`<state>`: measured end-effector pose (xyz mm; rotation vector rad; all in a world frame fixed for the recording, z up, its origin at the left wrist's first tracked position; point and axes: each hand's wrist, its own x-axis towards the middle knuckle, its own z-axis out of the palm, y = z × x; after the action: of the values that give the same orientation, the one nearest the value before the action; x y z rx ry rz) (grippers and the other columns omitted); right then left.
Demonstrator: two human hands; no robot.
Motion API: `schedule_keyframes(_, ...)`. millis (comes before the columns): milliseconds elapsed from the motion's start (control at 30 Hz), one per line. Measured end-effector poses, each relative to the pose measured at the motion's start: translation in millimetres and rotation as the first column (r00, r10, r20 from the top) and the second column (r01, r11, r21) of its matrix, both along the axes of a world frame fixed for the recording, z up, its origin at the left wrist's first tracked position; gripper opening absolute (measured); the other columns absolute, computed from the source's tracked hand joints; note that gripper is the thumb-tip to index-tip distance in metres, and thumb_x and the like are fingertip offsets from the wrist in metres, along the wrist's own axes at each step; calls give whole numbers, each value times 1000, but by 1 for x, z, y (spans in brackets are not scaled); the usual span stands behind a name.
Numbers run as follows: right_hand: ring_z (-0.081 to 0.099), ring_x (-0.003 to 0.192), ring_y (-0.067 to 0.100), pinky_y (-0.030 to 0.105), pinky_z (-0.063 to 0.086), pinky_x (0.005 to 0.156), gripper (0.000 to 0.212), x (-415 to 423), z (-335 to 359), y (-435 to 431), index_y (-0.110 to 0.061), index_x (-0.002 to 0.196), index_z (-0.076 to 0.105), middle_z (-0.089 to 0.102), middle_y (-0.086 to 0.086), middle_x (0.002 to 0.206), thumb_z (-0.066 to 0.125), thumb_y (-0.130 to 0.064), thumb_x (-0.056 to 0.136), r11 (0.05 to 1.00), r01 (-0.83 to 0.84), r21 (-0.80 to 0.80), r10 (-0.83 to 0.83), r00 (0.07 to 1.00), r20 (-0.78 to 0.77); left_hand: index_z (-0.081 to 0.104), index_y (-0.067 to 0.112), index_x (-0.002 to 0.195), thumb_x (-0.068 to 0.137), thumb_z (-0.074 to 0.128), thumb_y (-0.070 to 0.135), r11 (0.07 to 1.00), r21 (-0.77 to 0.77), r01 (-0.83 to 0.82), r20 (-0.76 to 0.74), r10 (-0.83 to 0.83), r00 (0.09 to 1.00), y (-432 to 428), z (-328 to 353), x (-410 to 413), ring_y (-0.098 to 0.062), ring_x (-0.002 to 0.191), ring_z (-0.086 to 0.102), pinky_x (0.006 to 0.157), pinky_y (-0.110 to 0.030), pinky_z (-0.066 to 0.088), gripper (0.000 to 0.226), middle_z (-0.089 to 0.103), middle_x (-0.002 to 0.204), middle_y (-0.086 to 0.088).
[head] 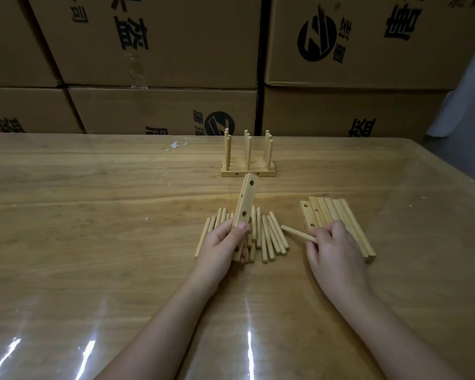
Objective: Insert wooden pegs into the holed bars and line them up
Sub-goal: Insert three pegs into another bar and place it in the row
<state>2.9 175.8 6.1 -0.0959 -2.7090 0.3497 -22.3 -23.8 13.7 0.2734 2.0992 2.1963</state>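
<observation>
My left hand [222,244] grips a holed wooden bar [246,200] by its lower end; the bar tilts up and away over a pile of loose pegs [269,237]. My right hand [332,249] pinches a single peg [296,233] that points left toward the bar, its tip apart from it. Behind my right hand lies a row of several holed bars [327,211] side by side. Farther back stand several finished bars [248,171], pressed together with pegs upright in them.
The wooden table [93,229] has a glossy clear cover with glare near the front edge. Stacked cardboard boxes [162,50] form a wall behind it. A small white scrap [174,145] lies at the back.
</observation>
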Motion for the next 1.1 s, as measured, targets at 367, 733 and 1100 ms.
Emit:
schedule_keyframes(367, 62, 94, 25, 28, 43, 77, 27, -1, 1, -1, -3, 116, 61, 67, 8, 103, 54, -5, 91, 950, -234, -208, 201, 965, -165, 64, 29, 113, 99, 48, 21, 989, -131, 67, -86, -79, 993, -1, -6, -2, -6, 62, 50, 56, -17, 41, 22, 56, 71, 4)
schedule_keyframes(733, 60, 84, 14, 20, 40, 66, 29, 1, 0, -1, -7, 119, 61, 67, 1, 95, 46, -17, 95, 916, -295, -271, 246, 949, -198, 58, 52, 109, 95, 56, 27, 951, -306, 54, -165, -109, 980, 2, -5, 4, 4, 84, 61, 73, -9, 45, 28, 67, 94, 25)
schedule_keyframes(1100, 44, 58, -5, 12, 25, 52, 26, -1, -1, 1, -9, 117, 60, 43, -23, 66, 46, -15, 96, 921, -276, -275, 219, 950, -222, 50, 56, 112, 94, 58, 25, 960, -280, -18, -212, -43, 976, 2, -5, 3, 19, 107, 50, 86, -2, 39, 37, 54, 108, 48)
